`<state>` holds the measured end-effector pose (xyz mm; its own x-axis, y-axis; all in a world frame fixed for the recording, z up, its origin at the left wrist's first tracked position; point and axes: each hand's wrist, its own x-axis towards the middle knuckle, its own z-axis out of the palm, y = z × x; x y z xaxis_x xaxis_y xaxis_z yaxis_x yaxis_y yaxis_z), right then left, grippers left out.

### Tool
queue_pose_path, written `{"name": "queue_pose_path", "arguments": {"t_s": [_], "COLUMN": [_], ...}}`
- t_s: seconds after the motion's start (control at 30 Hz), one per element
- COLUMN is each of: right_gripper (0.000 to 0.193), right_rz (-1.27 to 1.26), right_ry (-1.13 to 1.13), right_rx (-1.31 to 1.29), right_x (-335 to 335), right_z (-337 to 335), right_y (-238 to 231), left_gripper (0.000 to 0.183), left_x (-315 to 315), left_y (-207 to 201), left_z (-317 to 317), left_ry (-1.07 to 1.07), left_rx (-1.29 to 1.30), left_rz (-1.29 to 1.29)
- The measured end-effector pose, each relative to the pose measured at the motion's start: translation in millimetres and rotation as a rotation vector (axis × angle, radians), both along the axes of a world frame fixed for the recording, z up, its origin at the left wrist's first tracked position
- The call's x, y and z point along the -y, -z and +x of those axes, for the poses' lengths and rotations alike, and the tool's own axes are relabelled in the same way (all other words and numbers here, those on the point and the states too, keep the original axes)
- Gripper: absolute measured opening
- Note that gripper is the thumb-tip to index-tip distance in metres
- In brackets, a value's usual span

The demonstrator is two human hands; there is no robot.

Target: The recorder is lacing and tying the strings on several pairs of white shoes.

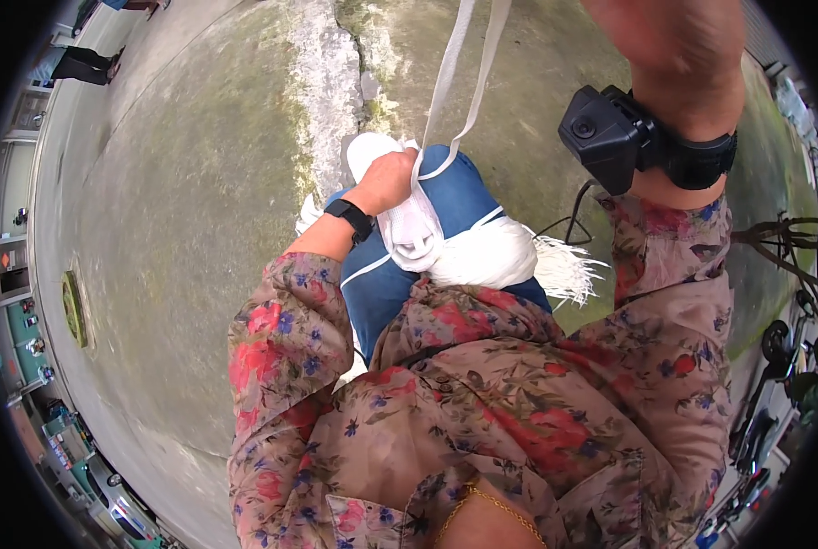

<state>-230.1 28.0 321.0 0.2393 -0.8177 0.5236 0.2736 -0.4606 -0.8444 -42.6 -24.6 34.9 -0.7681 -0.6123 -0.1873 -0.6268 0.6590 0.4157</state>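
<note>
My left hand (386, 183) is closed round the middle of what looks like a white mesh shoe (413, 229), held over my lap. Its rounded white end points away from me, and the rolled, open-looking end lies towards my waist. Flat white laces (455, 82) rise from beside my left fingers and run out past the top edge. High at the upper right is my right hand (670, 32), blurred and partly cut off, so its fingers and anything in them are hidden. Across my blue-clad thighs lies a thick bundle of white cords (487, 254) with loose fringed ends.
A black camera (601, 137) is strapped to my right wrist, its cable hanging down. Mossy concrete (198, 201) with a pale cracked strip surrounds me. A person in dark trousers (84, 66) stands far left. Parked motorbikes (761, 430) line the right edge.
</note>
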Motion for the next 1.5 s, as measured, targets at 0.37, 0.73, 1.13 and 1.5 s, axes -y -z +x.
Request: {"name": "queue_pose_path", "arguments": {"t_s": [0.37,0.73,1.13,1.5], "right_gripper": [0.024,0.026,0.021,0.02], "right_rz": [0.068,0.06,-0.051,-0.067], "right_ry": [0.058,-0.113,-0.08,0.026], "right_rx": [-0.051,0.034,-0.039,-0.051], "right_x": [2,10,16,10], "right_z": [-2,2,7,21], "right_y": [-3,8,-4,-25], "left_gripper": [0.036,0.031,0.025,0.036], "left_x": [21,33,36,47], "left_y": [-18,-14,-17,21], "left_z": [-17,-36,21,3], "left_ry": [0.135,-0.001,-0.288,0.009], "left_rx": [0.129,0.061,-0.092,-0.056], "left_rz": [0.186,0.309,0.368,0.36]}}
